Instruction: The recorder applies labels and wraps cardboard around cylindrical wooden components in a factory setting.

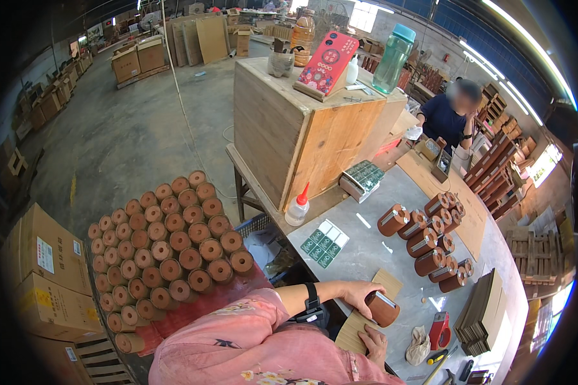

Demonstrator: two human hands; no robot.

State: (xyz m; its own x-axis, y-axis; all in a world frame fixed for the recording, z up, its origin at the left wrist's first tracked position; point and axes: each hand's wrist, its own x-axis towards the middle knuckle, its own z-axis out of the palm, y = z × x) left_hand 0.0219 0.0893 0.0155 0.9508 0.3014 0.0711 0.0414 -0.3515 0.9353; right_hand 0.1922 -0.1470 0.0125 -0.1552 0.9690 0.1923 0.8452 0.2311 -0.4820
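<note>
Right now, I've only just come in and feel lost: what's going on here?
At the table, a person's left hand grips a brown cylinder and the right hand rests on cardboard. More brown cylinders are grouped farther along; rows of reddish cylinders stand at left. Another person is farther off.

Own hands [363, 296]: two
Held pot [383, 312]: one
Tabletop pots [422, 244]: about fifteen, partly hidden by one another
Left-side pots [161, 250]: about fifty, closely ranked
Loose label sheet [323, 246]: one
Label stack [364, 179]: one, its sheets uncountable
Glue bottle [297, 212]: one
Teal bottle [392, 64]: one
Phone [328, 63]: one
Cabinet [270, 125]: one
Rag [418, 347]: one
Tape dispenser [438, 329]: one
Cardboard stack [480, 314]: one, its pieces uncountable
Lower-left cartons [61, 308]: three
Co-worker [444, 119]: one
</note>
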